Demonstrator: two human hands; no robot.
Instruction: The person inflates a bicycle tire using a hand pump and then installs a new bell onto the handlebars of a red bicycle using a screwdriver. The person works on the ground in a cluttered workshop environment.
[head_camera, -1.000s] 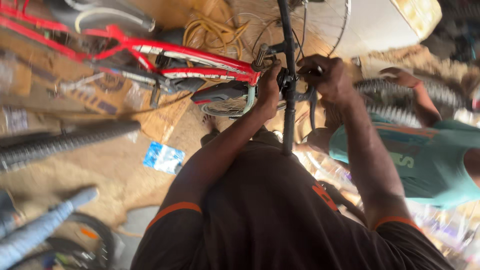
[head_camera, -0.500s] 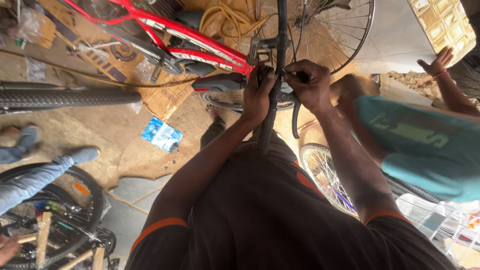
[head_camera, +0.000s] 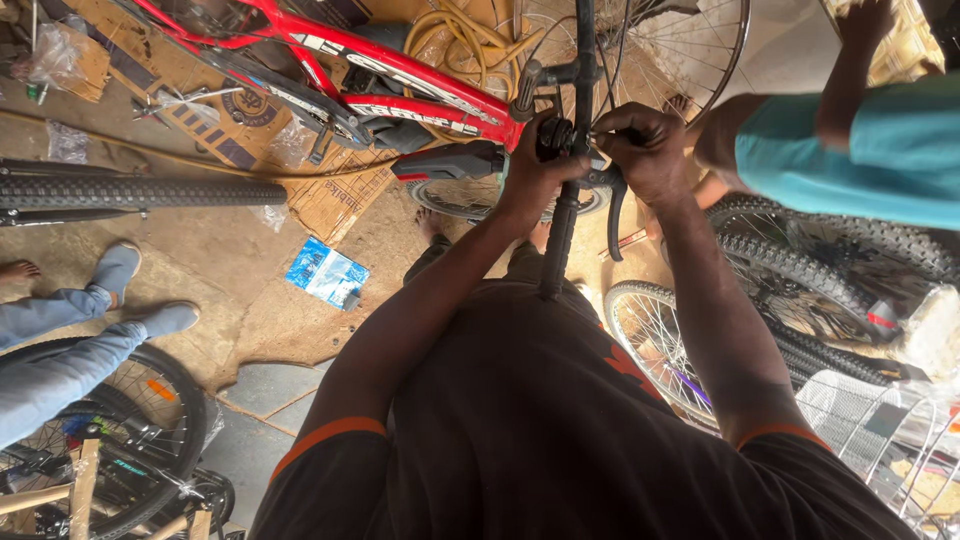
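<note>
Nearest the camera, both arms reach up to the black handlebar (head_camera: 566, 215), which stands at chest height so the fittings are easy to reach. The left hand (head_camera: 535, 170) is closed around the bar, steadying it; the right hand (head_camera: 645, 150) pinches a small fitting by the brake lever (head_camera: 614, 215) (which one is unclear). Beyond lies the red bicycle frame (head_camera: 400, 85).

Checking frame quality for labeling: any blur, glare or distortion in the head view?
Head view: sharp on both hands, left hand and right hand, at the black handlebar; warm light; blown-out patch top right; wide-angle stretch at the edges, teal sleeve slightly soft.
</note>
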